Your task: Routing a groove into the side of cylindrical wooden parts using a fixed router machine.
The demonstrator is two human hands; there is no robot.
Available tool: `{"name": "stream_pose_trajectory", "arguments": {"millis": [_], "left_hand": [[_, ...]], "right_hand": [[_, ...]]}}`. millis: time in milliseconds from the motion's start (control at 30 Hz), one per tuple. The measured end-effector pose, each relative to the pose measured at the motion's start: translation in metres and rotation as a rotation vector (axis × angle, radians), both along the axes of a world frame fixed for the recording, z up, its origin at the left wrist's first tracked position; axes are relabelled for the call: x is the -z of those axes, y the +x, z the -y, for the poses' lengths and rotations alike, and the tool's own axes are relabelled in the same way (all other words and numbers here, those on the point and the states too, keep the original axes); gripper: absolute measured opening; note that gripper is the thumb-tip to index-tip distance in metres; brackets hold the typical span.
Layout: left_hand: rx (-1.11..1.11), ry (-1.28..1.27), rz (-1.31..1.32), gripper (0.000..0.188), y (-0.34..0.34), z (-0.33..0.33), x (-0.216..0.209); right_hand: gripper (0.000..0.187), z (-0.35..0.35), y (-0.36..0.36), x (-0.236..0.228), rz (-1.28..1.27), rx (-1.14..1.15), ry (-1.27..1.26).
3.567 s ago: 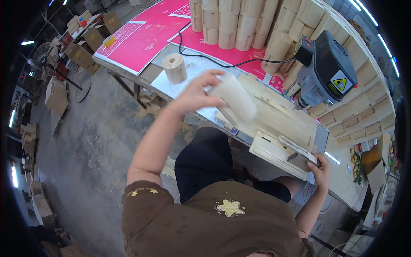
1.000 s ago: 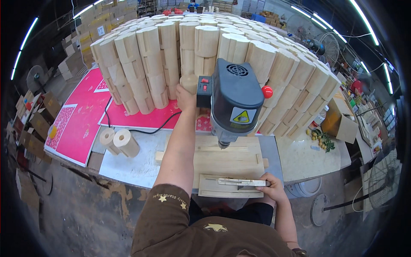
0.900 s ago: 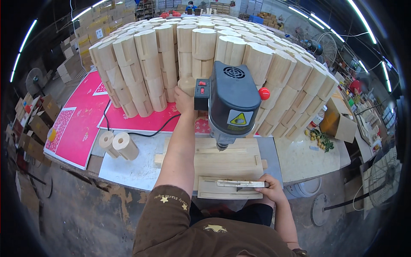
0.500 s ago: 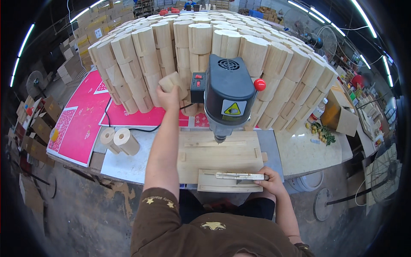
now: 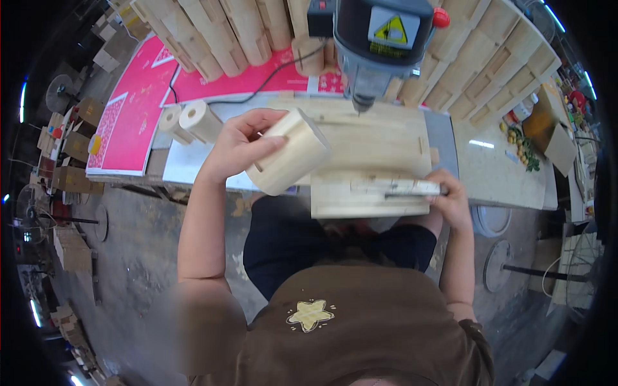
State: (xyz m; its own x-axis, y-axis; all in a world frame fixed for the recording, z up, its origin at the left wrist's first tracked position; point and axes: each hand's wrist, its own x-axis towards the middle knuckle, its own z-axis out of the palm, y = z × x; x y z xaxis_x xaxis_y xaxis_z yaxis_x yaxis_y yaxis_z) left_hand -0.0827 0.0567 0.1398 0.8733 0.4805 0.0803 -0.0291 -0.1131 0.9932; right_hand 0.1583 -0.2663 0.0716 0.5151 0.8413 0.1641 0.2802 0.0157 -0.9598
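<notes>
My left hand (image 5: 237,147) grips a pale wooden cylinder (image 5: 291,157) with a short slot in its side, held tilted in front of me at the left end of the wooden boards. Curled at the right end of a low wooden fixture (image 5: 331,199), my right hand (image 5: 452,201) holds a long, narrow, worn white bar (image 5: 399,187) with a dark end. Its exact kind is unclear. Behind the fixture lies a wider wooden board (image 5: 380,141), and a dark drill press (image 5: 380,58) stands over it with its chuck (image 5: 362,100) pointing down.
Tall stacks of wooden cylinders (image 5: 232,38) line the back. Two bored cylinders (image 5: 201,121) stand on the left side of the table. A black cable (image 5: 270,80) crosses the pink sheet (image 5: 125,128). Longan-like fruit (image 5: 523,147) and an open carton (image 5: 559,132) are at right.
My left hand has brought a wooden cylinder from the stacks back toward me. My right hand stays on the white bar. The view has tipped downward.
</notes>
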Motion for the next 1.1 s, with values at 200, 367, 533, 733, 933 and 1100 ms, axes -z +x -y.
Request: {"name": "stream_pose_trajectory", "arguments": {"millis": [200, 367, 533, 733, 933, 1100], "left_hand": [[0.297, 0.175, -0.261, 0.041, 0.013, 0.026, -0.002], [0.525, 0.170, -0.373, 0.039, 0.033, 0.027, 0.003], [0.563, 0.041, -0.289, 0.041, 0.048, 0.035, 0.026], [0.249, -0.142, -0.134, 0.035, 0.066, 0.069, 0.085], [-0.707, -0.495, 0.216, 0.028, 0.081, 0.077, 0.097], [-0.573, -0.084, 0.230, 0.027, 0.047, 0.087, 0.140]], "right_hand": [[0.021, -0.018, 0.004, -0.023, 0.131, -0.021, 0.021], [0.022, -0.017, 0.000, -0.015, 0.111, -0.080, 0.078], [0.022, -0.021, -0.005, -0.013, -0.016, -0.097, -0.001], [0.022, -0.031, -0.008, 0.011, 0.023, -0.104, -0.025], [0.021, -0.038, -0.007, 0.020, -0.048, -0.006, -0.028], [0.021, -0.044, -0.002, 0.019, 0.054, 0.008, 0.009]]}}
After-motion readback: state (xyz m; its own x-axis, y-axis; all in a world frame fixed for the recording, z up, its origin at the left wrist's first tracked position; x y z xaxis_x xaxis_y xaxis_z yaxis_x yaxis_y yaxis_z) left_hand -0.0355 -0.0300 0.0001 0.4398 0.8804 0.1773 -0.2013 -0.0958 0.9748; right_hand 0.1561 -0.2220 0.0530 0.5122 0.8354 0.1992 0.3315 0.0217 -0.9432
